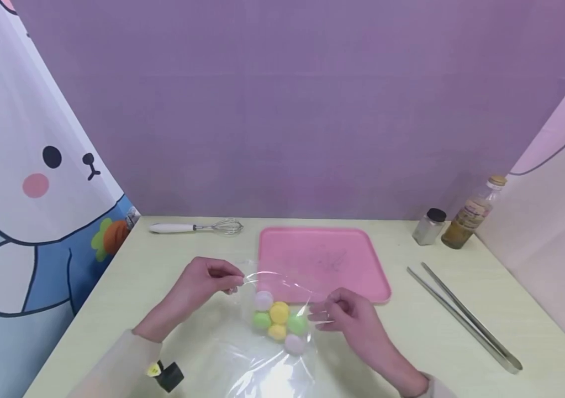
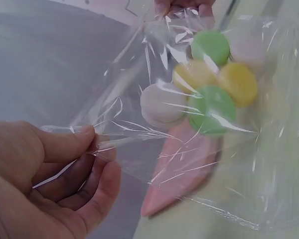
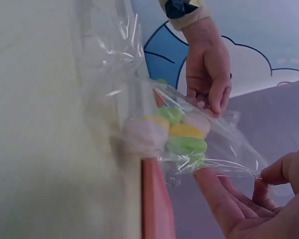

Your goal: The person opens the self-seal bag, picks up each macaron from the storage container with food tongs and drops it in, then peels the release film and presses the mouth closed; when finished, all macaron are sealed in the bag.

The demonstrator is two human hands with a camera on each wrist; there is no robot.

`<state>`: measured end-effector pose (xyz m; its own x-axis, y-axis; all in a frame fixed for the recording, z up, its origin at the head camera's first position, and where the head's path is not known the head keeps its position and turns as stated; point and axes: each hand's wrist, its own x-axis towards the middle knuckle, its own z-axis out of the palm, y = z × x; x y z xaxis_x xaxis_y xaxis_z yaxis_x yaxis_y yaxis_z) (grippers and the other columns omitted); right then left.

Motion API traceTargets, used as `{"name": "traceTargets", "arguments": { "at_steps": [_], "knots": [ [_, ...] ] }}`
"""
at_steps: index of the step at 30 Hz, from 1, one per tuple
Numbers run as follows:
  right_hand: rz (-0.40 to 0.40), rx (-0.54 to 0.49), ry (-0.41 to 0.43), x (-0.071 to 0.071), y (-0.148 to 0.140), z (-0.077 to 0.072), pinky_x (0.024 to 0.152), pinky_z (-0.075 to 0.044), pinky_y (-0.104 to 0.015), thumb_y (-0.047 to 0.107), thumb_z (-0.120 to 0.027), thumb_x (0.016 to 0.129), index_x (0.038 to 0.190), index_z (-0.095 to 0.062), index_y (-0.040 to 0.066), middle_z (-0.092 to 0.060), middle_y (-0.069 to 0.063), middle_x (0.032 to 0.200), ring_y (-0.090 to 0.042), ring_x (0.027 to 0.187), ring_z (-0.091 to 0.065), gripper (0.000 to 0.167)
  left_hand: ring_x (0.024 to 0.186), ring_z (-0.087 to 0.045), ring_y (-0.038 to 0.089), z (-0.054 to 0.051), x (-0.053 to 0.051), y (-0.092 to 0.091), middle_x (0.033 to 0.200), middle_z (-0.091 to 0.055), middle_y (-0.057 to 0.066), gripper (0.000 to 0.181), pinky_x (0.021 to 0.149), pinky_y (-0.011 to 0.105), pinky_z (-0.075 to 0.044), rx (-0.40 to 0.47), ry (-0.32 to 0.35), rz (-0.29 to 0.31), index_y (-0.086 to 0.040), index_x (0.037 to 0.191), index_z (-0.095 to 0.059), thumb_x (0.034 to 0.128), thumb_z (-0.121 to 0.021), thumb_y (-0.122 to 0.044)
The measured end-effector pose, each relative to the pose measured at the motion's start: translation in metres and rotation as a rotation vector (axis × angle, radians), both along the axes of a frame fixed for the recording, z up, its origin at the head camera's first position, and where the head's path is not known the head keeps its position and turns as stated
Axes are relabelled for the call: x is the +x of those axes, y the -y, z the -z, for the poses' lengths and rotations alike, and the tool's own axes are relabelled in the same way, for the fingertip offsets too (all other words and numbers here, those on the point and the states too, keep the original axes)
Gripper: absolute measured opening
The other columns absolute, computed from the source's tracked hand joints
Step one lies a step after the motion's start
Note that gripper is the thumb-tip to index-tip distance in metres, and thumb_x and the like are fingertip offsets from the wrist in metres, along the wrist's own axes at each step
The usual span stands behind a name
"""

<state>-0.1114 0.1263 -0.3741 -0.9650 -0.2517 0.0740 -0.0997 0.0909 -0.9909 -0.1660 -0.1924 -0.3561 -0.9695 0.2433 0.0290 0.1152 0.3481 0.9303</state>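
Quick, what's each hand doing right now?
Left hand: holding, pinching an edge of the clear bag.
Right hand: holding, pinching the same bag elsewhere.

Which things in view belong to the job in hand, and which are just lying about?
Seemingly in the job:
bag
macarons, inside it
left hand and right hand, both pinching it

Apparently lying about:
whisk
tongs
jar
bottle
tray, though perhaps for later
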Motion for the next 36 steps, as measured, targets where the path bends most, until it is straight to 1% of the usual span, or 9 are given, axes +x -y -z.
{"name": "traceTargets", "arguments": {
  "at_steps": [4,7,11,14,18,23,29,33,36],
  "knots": [
    [-0.005,0.010,-0.094,0.002,-0.012,-0.011,0.075,-0.061,-0.041,0.001,-0.050,0.105,0.096,-0.052,-0.014,-0.071,-0.026,0.101,-0.035,0.092,-0.073,0.018,0.079,-0.070,0.024,-0.011,0.007,-0.006,0.090,-0.074,0.010,0.016,0.080,0.039,-0.059,0.036,-0.002,-0.012,-0.004,0.100,-0.078,0.0904,-0.078,-0.016],
    [-0.010,0.028,-0.155,0.005,-0.018,-0.019,0.074,-0.062,-0.041,0.004,-0.050,0.106,0.097,-0.053,-0.013,-0.072,-0.024,0.097,-0.032,0.090,-0.074,0.020,0.080,-0.070,0.024,-0.021,0.014,-0.010,0.089,-0.074,0.007,0.017,0.080,0.035,-0.057,0.036,-0.003,-0.020,-0.006,0.100,-0.078,0.0894,-0.080,-0.020],
    [0.020,0.064,-0.236,0.013,-0.026,-0.030,0.074,-0.062,-0.040,0.006,-0.051,0.107,0.097,-0.056,-0.009,-0.075,-0.017,0.094,-0.027,0.086,-0.074,0.019,0.082,-0.071,0.026,-0.033,0.025,-0.015,0.090,-0.075,0.005,0.021,0.082,0.038,-0.057,0.045,-0.018,-0.002,-0.006,0.100,-0.078,0.0887,-0.081,-0.024],
    [0.063,0.100,-0.313,0.018,-0.031,-0.040,0.072,-0.062,-0.039,0.004,-0.052,0.106,0.094,-0.057,-0.006,-0.076,-0.013,0.093,-0.023,0.084,-0.074,0.016,0.085,-0.072,0.026,-0.043,0.033,-0.019,0.093,-0.075,0.004,0.018,0.084,0.039,-0.058,0.062,-0.033,0.004,-0.012,0.098,-0.079,0.0873,-0.082,-0.026],
    [0.112,0.132,-0.380,0.022,-0.036,-0.055,0.072,-0.061,-0.036,0.002,-0.053,0.105,0.093,-0.057,-0.003,-0.076,-0.009,0.093,-0.020,0.082,-0.073,0.014,0.086,-0.071,0.025,-0.059,0.043,-0.022,0.095,-0.075,0.003,0.016,0.083,0.036,-0.058,0.097,-0.084,-0.001,-0.017,0.097,-0.080,0.0858,-0.083,-0.029],
    [0.126,0.103,-0.428,0.029,-0.041,-0.069,0.073,-0.061,-0.036,-0.001,-0.052,0.104,0.093,-0.056,-0.003,-0.076,-0.012,0.091,-0.024,0.082,-0.074,0.013,0.085,-0.070,0.027,-0.073,0.054,-0.028,0.094,-0.075,0.002,0.014,0.079,0.035,-0.059,0.126,-0.164,0.006,-0.019,0.096,-0.080,0.0863,-0.083,-0.028],
    [0.099,0.020,-0.499,0.034,-0.047,-0.078,0.071,-0.061,-0.033,-0.010,-0.050,0.102,0.098,-0.057,-0.004,-0.075,-0.018,0.090,-0.023,0.078,-0.074,0.010,0.084,-0.071,0.028,-0.083,0.062,-0.033,0.093,-0.076,0.004,0.008,0.079,0.034,-0.060,0.179,-0.238,0.048,-0.016,0.096,-0.080,0.0882,-0.081,-0.019],
    [0.107,-0.008,-0.531,0.036,-0.051,-0.079,0.071,-0.060,-0.031,-0.014,-0.050,0.100,0.098,-0.057,-0.005,-0.075,-0.018,0.089,-0.023,0.076,-0.073,0.012,0.083,-0.071,0.025,-0.084,0.064,-0.035,0.093,-0.075,0.006,0.008,0.078,0.034,-0.060,0.206,-0.276,0.084,-0.014,0.097,-0.079,0.0896,-0.079,-0.013],
    [0.130,-0.001,-0.539,0.037,-0.052,-0.080,0.071,-0.059,-0.029,-0.015,-0.052,0.099,0.097,-0.058,-0.005,-0.075,-0.017,0.087,-0.022,0.074,-0.073,0.012,0.084,-0.071,0.027,-0.082,0.063,-0.036,0.095,-0.075,0.006,0.008,0.079,0.034,-0.060,0.219,-0.291,0.099,-0.012,0.098,-0.079,0.0901,-0.077,-0.010]
  ]
}}
